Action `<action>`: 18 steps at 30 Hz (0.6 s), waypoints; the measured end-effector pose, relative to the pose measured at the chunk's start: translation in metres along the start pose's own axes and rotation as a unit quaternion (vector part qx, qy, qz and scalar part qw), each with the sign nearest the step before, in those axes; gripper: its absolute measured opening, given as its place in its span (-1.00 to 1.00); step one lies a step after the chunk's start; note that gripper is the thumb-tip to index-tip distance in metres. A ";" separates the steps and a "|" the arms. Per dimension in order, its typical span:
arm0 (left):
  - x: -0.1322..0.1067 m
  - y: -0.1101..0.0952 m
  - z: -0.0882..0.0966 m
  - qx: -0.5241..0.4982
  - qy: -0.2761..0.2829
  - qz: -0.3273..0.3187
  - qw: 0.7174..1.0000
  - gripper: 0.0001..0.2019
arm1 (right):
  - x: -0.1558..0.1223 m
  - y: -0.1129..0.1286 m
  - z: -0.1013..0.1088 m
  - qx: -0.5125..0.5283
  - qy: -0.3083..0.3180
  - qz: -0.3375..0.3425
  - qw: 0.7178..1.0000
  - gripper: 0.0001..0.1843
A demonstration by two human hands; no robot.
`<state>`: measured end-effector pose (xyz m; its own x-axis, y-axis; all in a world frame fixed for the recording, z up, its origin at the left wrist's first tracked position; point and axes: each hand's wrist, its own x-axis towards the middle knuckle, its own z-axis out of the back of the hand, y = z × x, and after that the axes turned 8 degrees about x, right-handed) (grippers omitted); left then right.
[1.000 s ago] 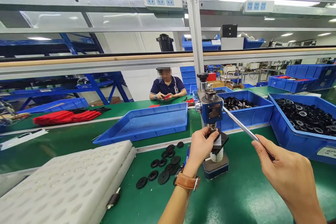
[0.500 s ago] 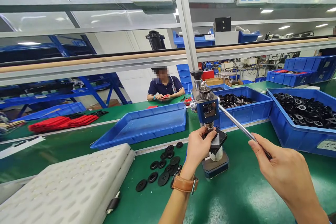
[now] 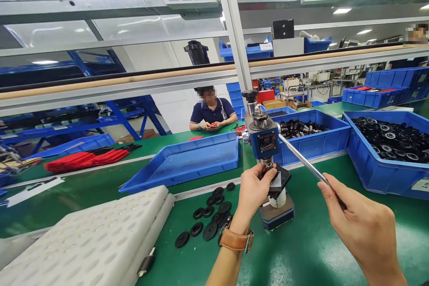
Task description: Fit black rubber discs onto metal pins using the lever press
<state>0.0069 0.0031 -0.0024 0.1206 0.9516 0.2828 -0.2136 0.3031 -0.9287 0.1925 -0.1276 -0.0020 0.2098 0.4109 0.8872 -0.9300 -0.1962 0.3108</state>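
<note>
A blue hand press (image 3: 264,143) stands on the green bench, with a long metal lever (image 3: 303,158) sloping down to the right. My right hand (image 3: 363,221) is wrapped round the lever's dark end. Under the press ram, my left hand (image 3: 256,187) pinches a small piece that its fingers mostly hide; its kind cannot be made out. Just below those fingertips sits a dark block with a grey top (image 3: 276,183), above the press base (image 3: 277,215). Several black round discs (image 3: 210,230) lie loose on the bench left of my left wrist.
White foam trays (image 3: 100,228) are stacked at left, a small black roller (image 3: 146,264) beside them. Behind is a shallow blue tray (image 3: 187,161). Blue bins of black cylinders (image 3: 315,140) and discs (image 3: 385,178) stand at right. A co-worker (image 3: 212,111) sits across the bench.
Both hands keep their holds on the press lever and the small piece. The view has shifted slightly; the lever's angle looks nearly the same.
</note>
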 end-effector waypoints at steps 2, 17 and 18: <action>0.000 0.000 0.000 0.002 0.001 -0.002 1.000 -0.71 | 0.001 -0.001 0.001 -0.002 0.010 -0.003 1.000 -0.61; -0.002 -0.003 0.000 0.001 -0.017 0.006 1.000 -0.71 | -0.002 -0.001 -0.002 0.008 0.002 0.002 1.000 -0.68; -0.002 -0.003 0.000 0.002 -0.018 0.007 1.000 -0.71 | -0.003 -0.001 -0.002 0.009 -0.004 0.009 1.000 -0.70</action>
<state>0.0075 0.0000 -0.0006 0.0825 0.9571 0.2777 -0.2192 0.2893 -0.9318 0.1922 -0.1265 -0.0057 0.1967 0.3997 0.8953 -0.9281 -0.2185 0.3014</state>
